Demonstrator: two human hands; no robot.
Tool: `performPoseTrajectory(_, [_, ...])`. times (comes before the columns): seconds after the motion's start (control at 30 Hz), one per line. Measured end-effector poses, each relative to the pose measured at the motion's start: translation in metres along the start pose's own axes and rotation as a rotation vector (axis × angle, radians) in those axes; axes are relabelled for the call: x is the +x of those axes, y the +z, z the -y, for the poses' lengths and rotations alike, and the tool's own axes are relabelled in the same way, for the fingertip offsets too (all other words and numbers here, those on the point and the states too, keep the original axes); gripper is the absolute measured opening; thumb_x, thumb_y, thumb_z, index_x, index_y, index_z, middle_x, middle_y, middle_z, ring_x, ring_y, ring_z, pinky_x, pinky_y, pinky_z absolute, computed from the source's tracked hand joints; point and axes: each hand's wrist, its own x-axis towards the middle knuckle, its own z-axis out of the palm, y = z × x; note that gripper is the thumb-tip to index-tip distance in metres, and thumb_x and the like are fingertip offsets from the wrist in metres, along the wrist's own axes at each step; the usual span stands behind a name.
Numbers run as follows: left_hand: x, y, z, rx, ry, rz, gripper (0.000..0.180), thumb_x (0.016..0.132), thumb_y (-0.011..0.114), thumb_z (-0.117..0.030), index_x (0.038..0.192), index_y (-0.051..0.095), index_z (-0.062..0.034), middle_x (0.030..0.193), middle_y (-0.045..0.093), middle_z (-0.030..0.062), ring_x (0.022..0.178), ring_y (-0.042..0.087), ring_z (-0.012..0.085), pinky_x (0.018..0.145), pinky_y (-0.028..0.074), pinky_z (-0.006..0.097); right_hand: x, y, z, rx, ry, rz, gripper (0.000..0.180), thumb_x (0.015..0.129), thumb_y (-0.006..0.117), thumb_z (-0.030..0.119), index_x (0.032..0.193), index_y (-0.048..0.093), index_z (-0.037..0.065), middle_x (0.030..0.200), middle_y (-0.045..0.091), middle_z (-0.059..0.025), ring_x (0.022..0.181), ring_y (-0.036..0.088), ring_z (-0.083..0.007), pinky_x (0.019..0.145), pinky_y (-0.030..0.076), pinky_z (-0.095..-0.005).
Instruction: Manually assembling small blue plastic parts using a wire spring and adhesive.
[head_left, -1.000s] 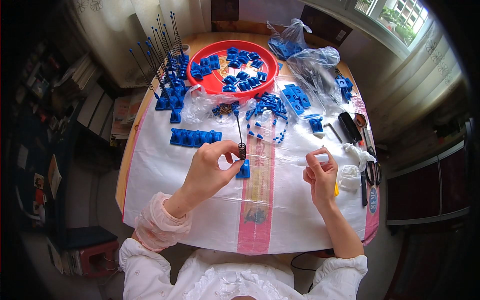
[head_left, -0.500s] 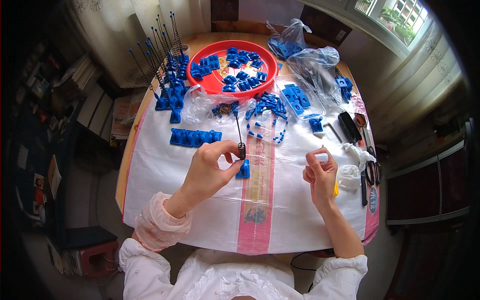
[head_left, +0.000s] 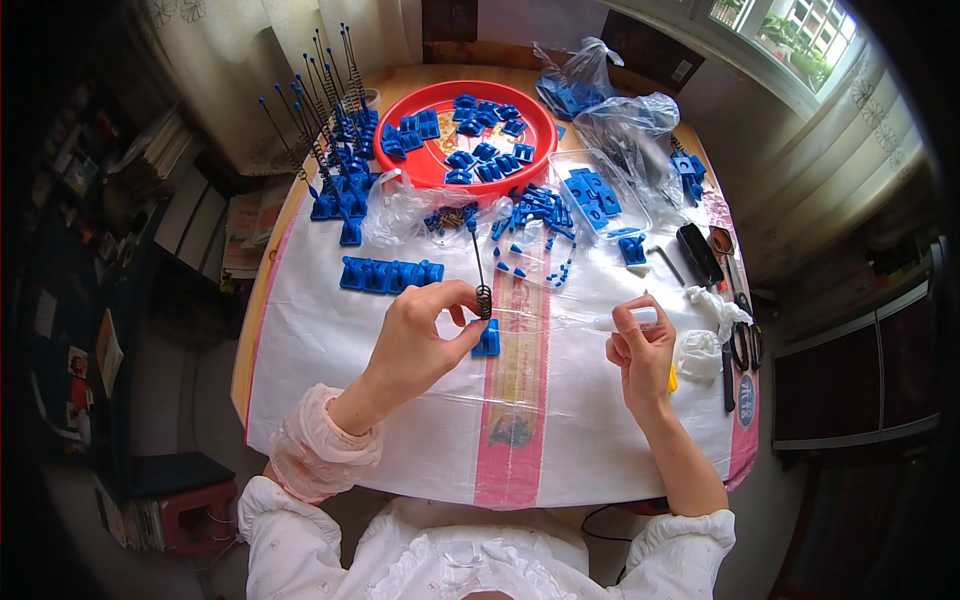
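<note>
Well, the left hand [head_left: 418,332] pinches a black spring [head_left: 484,300] — the right hand [head_left: 645,358] clamps, apparently, a white tube [head_left: 648,316].

I pinch a black wire spring [head_left: 484,301], its straight stem standing nearly upright to a blue tip [head_left: 473,225], right at a small blue base [head_left: 487,342] flat on the white sheet [head_left: 400,440]; my right hand [head_left: 645,352] grips a slim white tube [head_left: 647,316] lying sideways.
</note>
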Motion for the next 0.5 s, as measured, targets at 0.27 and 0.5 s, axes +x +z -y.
performPoseTrajectory(0.27, [0.0,0.001,0.0,-0.011,0.009,-0.007,0.019,0.082,0.082,-0.005,0.1,0.078,-0.0074,0.086,0.075,0.0034,0.076,0.067,0.0138,0.076,0.047,0.03,0.001,-0.001,0.002,0.078,0.006,-0.01,0.016,0.099,0.075,0.016,0.093,0.062,0.011,0.058,0.04,0.0098,0.051,0.027,-0.0018,0.048,0.019,-0.0246])
performPoseTrajectory(0.5, [0.0,-0.001,-0.002,-0.042,0.003,-0.002,0.016,0.082,0.082,-0.005,0.098,0.077,-0.0071,0.086,0.075,0.0032,0.076,0.068,0.0142,0.076,0.046,0.031,0.005,-0.014,0.022,0.182,0.012,-0.036,0.018,0.102,0.072,0.018,0.09,0.06,0.013,0.061,0.042,0.0097,0.05,0.029,-0.0014,0.047,0.021,-0.0239])
